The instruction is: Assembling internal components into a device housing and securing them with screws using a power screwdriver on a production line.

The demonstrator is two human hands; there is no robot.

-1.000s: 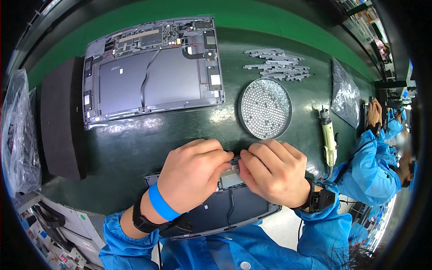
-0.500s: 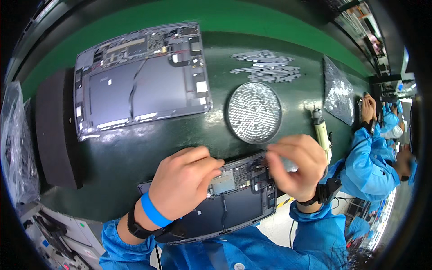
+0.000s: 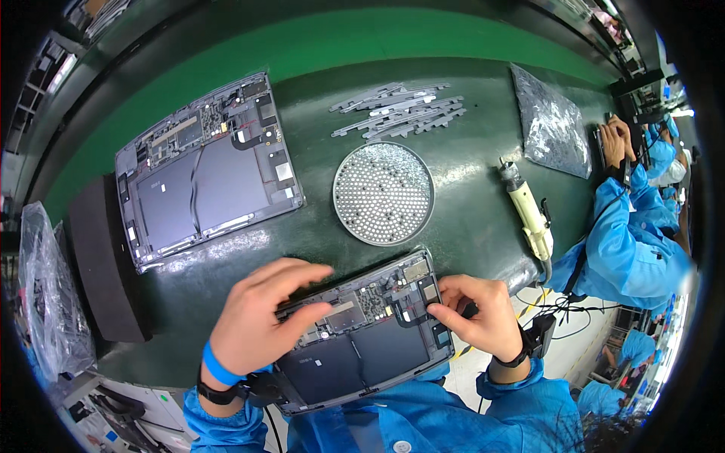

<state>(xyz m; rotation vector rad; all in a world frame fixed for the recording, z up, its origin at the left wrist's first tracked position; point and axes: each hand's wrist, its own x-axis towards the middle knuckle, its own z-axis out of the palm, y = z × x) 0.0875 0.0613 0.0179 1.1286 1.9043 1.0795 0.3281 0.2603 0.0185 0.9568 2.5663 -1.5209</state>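
In front of me a dark grey opened laptop base (image 3: 317, 371) lies tilted at the table's near edge, its circuit board and black battery exposed. My left hand (image 3: 257, 321) hovers over its left end, thumb and fingers apart and holding nothing. On the opposite end, my right hand (image 3: 483, 313) pinches the right edge of this base between thumb and fingers. A second opened laptop base (image 3: 234, 192) rests farther off at the left. Beyond the near base stands a round perforated tray (image 3: 384, 194) with small dark pieces, perhaps screws, in its holes.
Grey notched strips (image 3: 400, 109) lie heaped behind the tray. An electric screwdriver (image 3: 529, 211) and a silvery plastic bag (image 3: 551, 124) are to the right. A black foam block (image 3: 106, 257) and clear plastic wrapping (image 3: 57, 302) occupy the left. A co-worker's blue sleeve (image 3: 627, 226) shows at far right.
My left hand has opened from its pinch over the board. My right hand has come down from above the board's right end onto the laptop base's right edge. The view has shifted.
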